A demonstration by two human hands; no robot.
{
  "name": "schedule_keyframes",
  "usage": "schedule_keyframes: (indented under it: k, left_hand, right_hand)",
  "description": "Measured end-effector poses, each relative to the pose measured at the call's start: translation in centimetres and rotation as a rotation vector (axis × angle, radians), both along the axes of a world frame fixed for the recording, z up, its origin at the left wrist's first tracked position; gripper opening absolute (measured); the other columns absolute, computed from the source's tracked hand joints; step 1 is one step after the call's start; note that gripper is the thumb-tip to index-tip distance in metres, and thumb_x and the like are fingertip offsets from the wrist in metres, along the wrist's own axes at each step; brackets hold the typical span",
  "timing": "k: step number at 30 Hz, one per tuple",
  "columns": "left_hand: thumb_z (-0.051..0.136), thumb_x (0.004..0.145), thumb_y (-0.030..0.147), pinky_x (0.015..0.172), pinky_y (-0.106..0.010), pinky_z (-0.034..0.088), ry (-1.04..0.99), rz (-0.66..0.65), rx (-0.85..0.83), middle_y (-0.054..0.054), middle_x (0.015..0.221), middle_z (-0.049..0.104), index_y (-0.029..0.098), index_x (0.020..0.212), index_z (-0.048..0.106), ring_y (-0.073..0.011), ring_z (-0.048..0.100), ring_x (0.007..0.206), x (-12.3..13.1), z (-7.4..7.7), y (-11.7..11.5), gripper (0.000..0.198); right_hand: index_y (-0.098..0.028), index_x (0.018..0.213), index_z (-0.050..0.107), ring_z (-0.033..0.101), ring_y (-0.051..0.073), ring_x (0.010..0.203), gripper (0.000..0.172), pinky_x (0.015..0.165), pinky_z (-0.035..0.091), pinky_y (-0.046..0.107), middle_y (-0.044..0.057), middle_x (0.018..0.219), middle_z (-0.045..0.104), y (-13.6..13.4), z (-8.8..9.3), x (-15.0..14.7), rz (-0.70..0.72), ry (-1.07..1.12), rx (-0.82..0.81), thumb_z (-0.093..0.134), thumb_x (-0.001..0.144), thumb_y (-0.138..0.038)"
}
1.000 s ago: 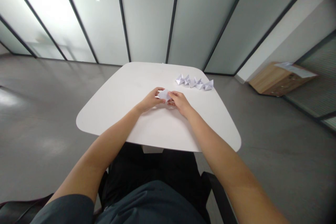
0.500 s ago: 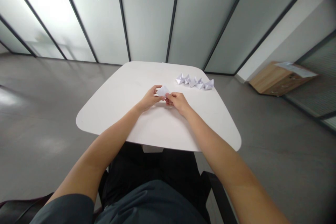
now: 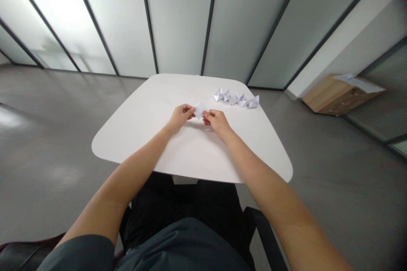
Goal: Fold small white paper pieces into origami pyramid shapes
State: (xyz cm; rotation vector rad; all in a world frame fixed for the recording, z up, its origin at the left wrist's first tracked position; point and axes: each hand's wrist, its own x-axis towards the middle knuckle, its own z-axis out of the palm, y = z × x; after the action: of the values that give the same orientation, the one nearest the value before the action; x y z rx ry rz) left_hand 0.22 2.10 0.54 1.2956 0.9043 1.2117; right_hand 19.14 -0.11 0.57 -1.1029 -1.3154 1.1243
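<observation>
A small folded piece of white paper [image 3: 199, 110], roughly diamond-shaped, is held just above the table between my two hands. My left hand [image 3: 182, 116] pinches its left side between thumb and fingers. On the opposite side, my right hand [image 3: 217, 121] is closed on the paper's lower right edge, its fingers curled underneath. Beyond my right hand, several folded white paper shapes [image 3: 234, 98] with pointed tips stand in a slanting row on the table.
The white table [image 3: 133, 129] has rounded corners and lies in front of my lap. Frosted glass panels [image 3: 181, 17] rise behind it. A wooden cabinet [image 3: 333, 95] stands on the floor at the right. A black chair armrest [image 3: 265, 237] is beside me.
My left hand has shifted slightly left and drawn its fingers together onto the paper's side. More of the paper's face now shows between the hands. The row has stayed put.
</observation>
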Motion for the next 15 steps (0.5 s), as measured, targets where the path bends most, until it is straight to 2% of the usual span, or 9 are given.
schedule_keyframes:
  k: [4,9,15]
  left_hand:
    - [0.083,0.076,0.050,0.072,-0.024,0.050,0.010,0.013,0.016,-0.004,0.078,0.070,0.015,0.085,0.066,-0.0110,0.063,0.073,-0.38,0.09,-0.01,0.040]
    - [0.077,0.080,0.047,0.070,-0.023,0.048,-0.007,-0.016,0.031,-0.002,0.084,0.069,0.016,0.089,0.068,-0.0109,0.061,0.075,-0.25,0.23,-0.25,0.034]
    - [0.077,0.079,0.046,0.066,-0.026,0.044,0.054,-0.017,0.122,-0.002,0.074,0.065,0.015,0.083,0.067,-0.0116,0.056,0.068,-0.60,0.15,0.12,0.034]
  right_hand:
    - [-0.018,0.066,0.062,0.060,0.013,0.057,0.054,0.057,0.053,0.025,0.003,0.067,0.067,0.05,-0.11,-0.09,0.010,-0.015,-0.017,0.083,0.072,-0.068]
    - [-0.017,0.067,0.063,0.057,0.011,0.056,0.048,0.055,0.050,0.022,0.002,0.066,0.066,-0.38,0.17,-0.03,0.088,-0.077,-0.051,0.082,0.077,-0.059]
    - [-0.017,0.069,0.065,0.058,0.012,0.057,0.039,0.052,0.052,0.022,0.003,0.070,0.068,-0.71,0.16,-0.22,0.130,-0.141,-0.107,0.080,0.082,-0.050]
